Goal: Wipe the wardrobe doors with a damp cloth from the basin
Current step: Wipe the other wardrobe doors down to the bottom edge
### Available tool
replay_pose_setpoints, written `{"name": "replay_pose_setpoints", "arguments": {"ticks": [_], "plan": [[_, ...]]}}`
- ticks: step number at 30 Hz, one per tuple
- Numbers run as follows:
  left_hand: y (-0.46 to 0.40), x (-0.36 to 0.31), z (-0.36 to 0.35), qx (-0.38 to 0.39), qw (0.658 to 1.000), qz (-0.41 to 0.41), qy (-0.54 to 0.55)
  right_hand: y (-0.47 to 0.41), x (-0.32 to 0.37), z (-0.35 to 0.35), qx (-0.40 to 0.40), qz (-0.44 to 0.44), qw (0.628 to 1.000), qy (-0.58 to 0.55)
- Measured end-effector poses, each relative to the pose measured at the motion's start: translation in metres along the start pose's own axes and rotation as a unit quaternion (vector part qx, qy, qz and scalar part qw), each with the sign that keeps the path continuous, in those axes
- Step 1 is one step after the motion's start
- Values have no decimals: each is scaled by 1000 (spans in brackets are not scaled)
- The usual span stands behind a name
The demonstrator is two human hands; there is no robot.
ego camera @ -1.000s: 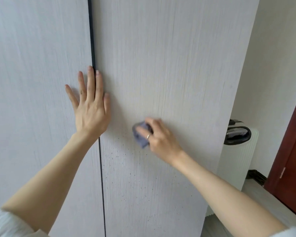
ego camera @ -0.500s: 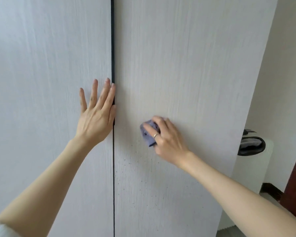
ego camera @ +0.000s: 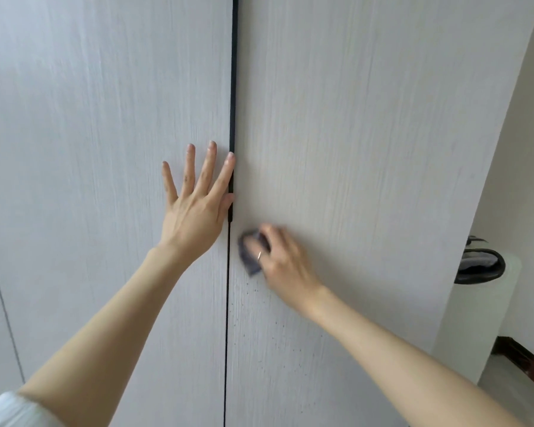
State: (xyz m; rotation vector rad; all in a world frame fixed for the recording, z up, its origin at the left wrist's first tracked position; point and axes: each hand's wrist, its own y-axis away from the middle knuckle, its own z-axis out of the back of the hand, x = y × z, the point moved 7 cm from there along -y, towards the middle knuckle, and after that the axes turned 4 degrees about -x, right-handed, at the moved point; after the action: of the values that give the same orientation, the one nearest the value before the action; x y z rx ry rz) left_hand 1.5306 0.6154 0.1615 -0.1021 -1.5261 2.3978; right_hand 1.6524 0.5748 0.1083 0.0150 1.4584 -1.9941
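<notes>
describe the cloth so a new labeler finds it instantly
Follow the dark vertical gap between the pale wardrobe doors down, just below the flat left hand. On the right door, the right hand presses the cloth: a small blue-grey wad, the only dark patch there.

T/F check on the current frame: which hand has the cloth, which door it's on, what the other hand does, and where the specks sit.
1. The right hand holds the cloth. True.
2. The cloth is on the left door. False: it is on the right door, beside the gap.
3. The left hand is clenched. False: it lies flat on the left door.
4. Dark specks sit below the cloth. True.
</notes>
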Motion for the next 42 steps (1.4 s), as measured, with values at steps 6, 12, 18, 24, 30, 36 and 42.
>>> {"name": "replay_pose_setpoints", "arguments": {"ticks": [6, 12, 18, 24, 30, 36, 42], "plan": [[10, -1, -3, 16, 1000, 20, 7, 17, 19, -14, 61, 146, 987, 33], [14, 1, -4, 3, 1000, 18, 9, -18, -11, 2, -58, -56, 997, -19], [35, -1, -17, 26, 999, 43, 19, 64, 45, -42, 100, 110, 989, -3], [53, -2, -27, 46, 995, 56, 68, 37, 39, -28, 34, 49, 998, -8], [85, 8, -42, 86, 993, 62, 50, 49, 43, -42, -9, 6, 1000, -13], [97, 8, -48, 104, 992, 64, 35, 105, 72, -70, 139, 128, 982, -7], [109, 11, -52, 119, 990, 68, 26, 48, 50, -44, -7, -9, 1000, -4]]}}
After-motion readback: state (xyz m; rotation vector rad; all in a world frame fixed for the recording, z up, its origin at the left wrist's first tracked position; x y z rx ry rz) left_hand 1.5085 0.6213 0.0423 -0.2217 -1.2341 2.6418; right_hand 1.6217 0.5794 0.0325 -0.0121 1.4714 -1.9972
